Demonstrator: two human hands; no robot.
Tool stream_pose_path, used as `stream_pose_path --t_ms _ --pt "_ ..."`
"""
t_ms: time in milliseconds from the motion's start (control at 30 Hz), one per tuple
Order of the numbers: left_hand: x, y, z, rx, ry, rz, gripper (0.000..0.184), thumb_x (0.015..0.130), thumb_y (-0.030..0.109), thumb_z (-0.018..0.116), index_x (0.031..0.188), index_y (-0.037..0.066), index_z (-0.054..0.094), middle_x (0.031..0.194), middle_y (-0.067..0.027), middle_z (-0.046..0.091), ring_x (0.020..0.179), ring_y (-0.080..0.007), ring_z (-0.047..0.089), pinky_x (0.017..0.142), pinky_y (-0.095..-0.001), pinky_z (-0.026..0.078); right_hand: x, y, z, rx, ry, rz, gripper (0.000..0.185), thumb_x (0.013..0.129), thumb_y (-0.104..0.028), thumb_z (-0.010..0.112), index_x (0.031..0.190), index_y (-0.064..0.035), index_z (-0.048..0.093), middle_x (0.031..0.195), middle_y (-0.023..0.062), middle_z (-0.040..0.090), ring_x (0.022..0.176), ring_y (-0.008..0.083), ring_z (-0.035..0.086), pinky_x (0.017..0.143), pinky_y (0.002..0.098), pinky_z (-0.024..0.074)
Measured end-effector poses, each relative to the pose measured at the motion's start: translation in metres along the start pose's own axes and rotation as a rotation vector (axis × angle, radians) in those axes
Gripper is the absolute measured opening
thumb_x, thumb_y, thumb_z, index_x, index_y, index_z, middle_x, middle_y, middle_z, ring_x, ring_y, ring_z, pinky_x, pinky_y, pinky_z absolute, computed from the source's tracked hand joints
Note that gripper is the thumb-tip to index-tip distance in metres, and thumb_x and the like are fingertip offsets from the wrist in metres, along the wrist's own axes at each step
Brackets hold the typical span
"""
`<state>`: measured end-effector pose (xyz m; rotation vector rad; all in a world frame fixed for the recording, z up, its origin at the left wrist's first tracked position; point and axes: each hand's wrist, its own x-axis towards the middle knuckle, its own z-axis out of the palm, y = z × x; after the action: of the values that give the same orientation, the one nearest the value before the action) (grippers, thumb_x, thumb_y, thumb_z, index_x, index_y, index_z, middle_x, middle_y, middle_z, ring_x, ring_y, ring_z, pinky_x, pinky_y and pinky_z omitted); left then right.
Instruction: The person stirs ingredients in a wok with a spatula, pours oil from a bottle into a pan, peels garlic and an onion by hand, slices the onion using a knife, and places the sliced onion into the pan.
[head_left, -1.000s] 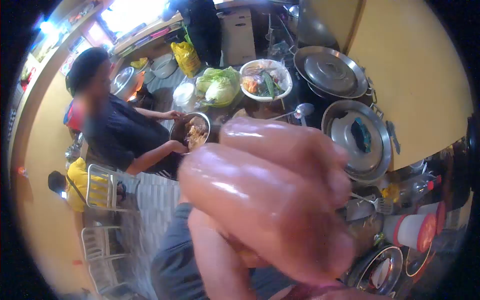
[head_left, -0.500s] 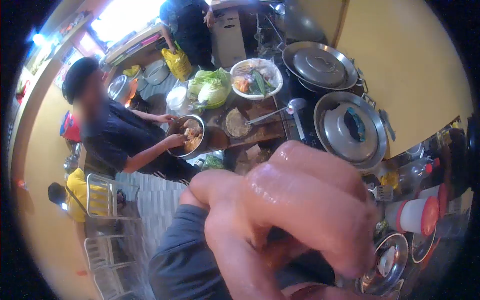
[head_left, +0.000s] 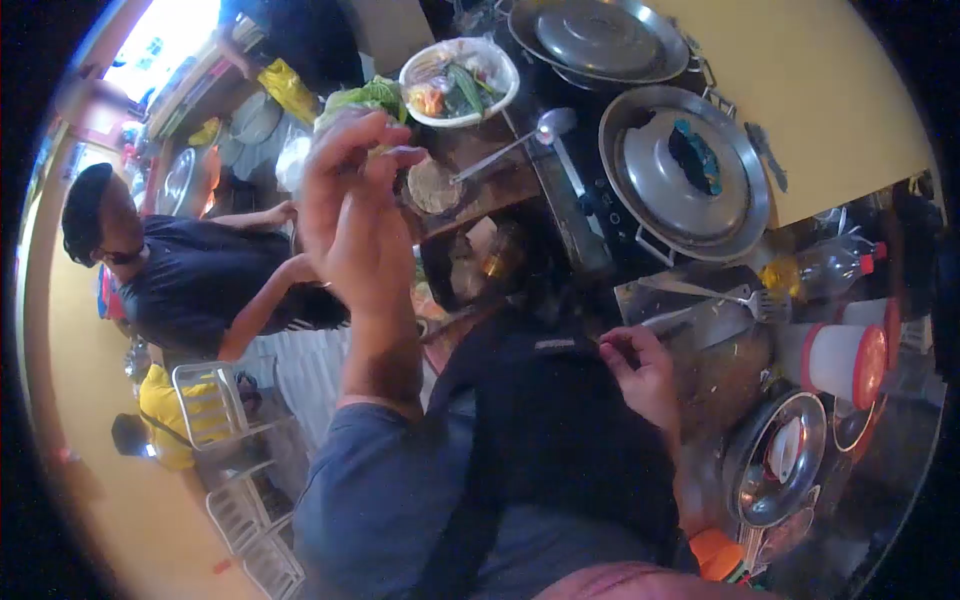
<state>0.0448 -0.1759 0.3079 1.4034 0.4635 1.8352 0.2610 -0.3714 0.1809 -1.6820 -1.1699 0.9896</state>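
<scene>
Well, the black apron [head_left: 550,420] hangs down the wearer's front, the right hand [head_left: 640,368] beside it, fingers bent near the thumb; whether they touch I cannot tell. The left hand [head_left: 355,205] is raised, blurred fingers curled and apart, partly hiding the cabbage [head_left: 378,93]. Beyond are a basin [head_left: 450,122], a ladle [head_left: 555,123] and a person [head_left: 205,275].

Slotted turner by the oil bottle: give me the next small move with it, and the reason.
I'd probably reach the right hand toward the handle of the slotted turner. It lies beside the oil bottle, nearer that hand, which shows nothing in its fingers. The left hand is raised farther off, its fingertips blurred.
</scene>
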Motion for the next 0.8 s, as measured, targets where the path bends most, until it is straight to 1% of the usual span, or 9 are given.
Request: stream_pose_path --t_ms 67,133,167,300,400,467,567,733,800 --pt "-0.008 -0.046 -0.036 0.286 0.141 -0.369 0.029 0.085 0.009 0.056 0.112 -0.002 0.057 0.106 -0.0136 0.059 0.092 -0.0196 0.06 0.08 -0.0327 0.05 0.007 -0.003 -0.001 0.006 -0.014 0.016 0.015 0.082 -0.01 0.069 0.095 -0.0038 0.063 0.086 0.0065 0.065 0.077 0.0146 0.061 0.07 0.0278 0.0474" --pt "-0.018 -0.088 -0.064 0.455 0.05 -0.533 0.026 0.084 0.002 0.057 0.109 0.001 0.062 0.099 -0.0028 0.063 0.084 -0.0089 0.056 0.073 -0.0219 0.044 0.02 -0.017 -0.003 -0.052 -0.038 -0.038 0.016 0.081 -0.008 0.069 0.096 -0.0045 0.063 0.082 0.0061 0.065 0.073 0.0138 0.061 0.066 0.0272 0.0473" --pt "-0.03 -0.136 -0.096 0.646 -0.087 -0.429 0.03 0.083 0.003 0.058 0.113 0.003 0.061 0.099 -0.0008 0.063 0.081 -0.0088 0.055 0.073 -0.0231 0.044 0.026 -0.019 -0.003 -0.053 -0.044 -0.028 0.016 0.081 -0.008 0.069 0.096 -0.0045 0.063 0.082 0.0061 0.065 0.073 0.0138 0.061 0.066 0.0272 0.0473" --pt "-0.076 -0.251 -0.16 1.225 -0.277 -0.723 0.043 0.075 0.027 0.067 0.112 0.006 0.06 0.104 -0.0178 0.063 0.094 -0.0353 0.061 0.084 -0.0409 0.047 0.055 -0.024 -0.001 -0.078 -0.069 -0.019 0.016 0.081 -0.008 0.069 0.096 -0.0057 0.064 0.082 0.0065 0.064 0.074 0.0138 0.062 0.065 0.0272 0.0477" --pt "-0.111 -0.313 -0.183 1.542 -0.431 -0.776 0.062 0.075 0.036 0.067 0.124 0.002 0.05 0.115 -0.0205 0.058 0.109 -0.0361 0.055 0.09 -0.0436 0.046 0.077 -0.034 0.003 -0.057 -0.038 -0.08 0.016 0.081 -0.009 0.069 0.095 -0.0061 0.064 0.082 0.0064 0.063 0.074 0.0145 0.062 0.064 0.0273 0.0478" --pt "-0.114 -0.32 -0.178 1.651 -0.506 -0.968 0.075 0.073 0.04 0.068 0.131 0.0 0.042 0.123 -0.0204 0.053 0.115 -0.0372 0.051 0.094 -0.0461 0.044 0.089 -0.039 0.006 -0.067 -0.011 -0.088 0.016 0.08 -0.01 0.069 0.095 -0.0061 0.064 0.082 0.0062 0.063 0.074 0.015 0.062 0.064 0.0275 0.0477" --pt "-0.132 -0.358 -0.207 1.679 -0.521 -0.891 0.081 0.071 0.04 0.07 0.134 0.001 0.037 0.127 -0.0204 0.05 0.116 -0.0366 0.05 0.095 -0.0474 0.043 0.107 -0.041 0.008 -0.123 -0.002 -0.108 0.016 0.081 -0.011 0.069 0.095 -0.0054 0.063 0.083 0.0059 0.063 0.074 0.0157 0.062 0.063 0.0274 0.0478" --pt "-0.125 -0.367 -0.228 1.633 -0.726 -0.806 0.073 0.074 0.034 0.068 0.132 0.0 0.039 0.113 -0.0209 0.058 0.111 -0.0381 0.053 0.085 -0.0452 0.05 0.129 -0.036 0.013 -0.046 0.025 -0.037 0.016 0.082 -0.015 0.069 0.094 -0.0051 0.064 0.084 0.006 0.063 0.074 0.015 0.061 0.064 0.0271 0.0478" --pt "-0.116 -0.369 -0.228 1.597 -0.738 -0.925 0.069 0.074 0.031 0.066 0.129 -0.001 0.039 0.105 -0.0215 0.062 0.1 -0.0397 0.059 0.08 -0.0465 0.051 0.136 -0.038 0.014 -0.056 0.031 -0.001 0.016 0.082 -0.015 0.069 0.093 -0.005 0.064 0.084 0.0059 0.063 0.074 0.0149 0.061 0.064 0.027 0.0476"
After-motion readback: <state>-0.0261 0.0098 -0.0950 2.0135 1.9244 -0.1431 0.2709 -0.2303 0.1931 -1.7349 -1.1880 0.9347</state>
